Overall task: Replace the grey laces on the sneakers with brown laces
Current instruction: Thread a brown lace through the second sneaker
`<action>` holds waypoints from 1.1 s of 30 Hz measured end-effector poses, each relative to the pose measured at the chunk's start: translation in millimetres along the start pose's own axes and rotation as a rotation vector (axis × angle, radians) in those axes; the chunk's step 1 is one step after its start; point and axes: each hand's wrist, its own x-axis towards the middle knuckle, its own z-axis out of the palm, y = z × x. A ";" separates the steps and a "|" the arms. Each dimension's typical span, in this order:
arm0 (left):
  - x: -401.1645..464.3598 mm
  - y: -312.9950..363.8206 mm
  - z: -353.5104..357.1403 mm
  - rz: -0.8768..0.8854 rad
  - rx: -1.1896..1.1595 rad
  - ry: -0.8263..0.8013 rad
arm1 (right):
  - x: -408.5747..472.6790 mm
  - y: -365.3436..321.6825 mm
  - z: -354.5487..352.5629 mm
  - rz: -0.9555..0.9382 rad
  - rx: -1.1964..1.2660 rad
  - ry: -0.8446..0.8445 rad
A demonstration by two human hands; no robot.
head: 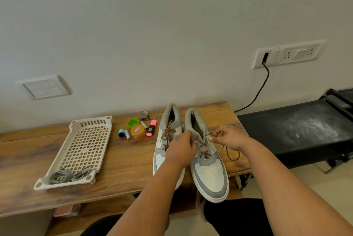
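Pale wall with switch plates backs a wooden counter (122, 161) that we sit facing, seen from the head camera. Two grey and white sneakers stand side by side on it, toes toward us. On the right sneaker (208, 163) we are working a brown lace (205, 152) through the eyelets. Our left hand (181, 149) is pinched on the lace at the upper eyelets, its forearm lying over the toe of the left sneaker (168, 132). Our right hand (228, 137) is closed on the other end just beside the shoe, the slack looping down onto the counter below the wrist. The left sneaker already carries brown lacing. At the left sits a cream perforated tray (80, 149), with the grey laces (69, 175) bundled at its near end. Between tray and sneakers lie a pink highlighter (151, 127), an orange-lidded jar (138, 132), a green cap (133, 122) and batteries (127, 134).
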 end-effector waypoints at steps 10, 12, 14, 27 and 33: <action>-11.7 2.8 4.0 -0.068 -0.151 -0.194 | -2.8 5.8 -0.5 -0.036 0.127 -0.184; -12.4 4.2 4.5 -0.043 -0.103 -0.205 | -1.1 6.0 2.4 -0.030 0.127 -0.211; -12.9 3.8 6.6 -0.021 -0.061 -0.202 | 0.1 6.7 4.0 -0.022 0.134 -0.219; -4.6 -6.8 8.8 -0.008 -0.089 -0.030 | 7.2 7.7 11.7 -0.030 0.123 -0.204; -3.4 -5.0 20.6 0.037 -0.145 0.062 | 8.0 8.3 12.8 0.015 0.120 -0.235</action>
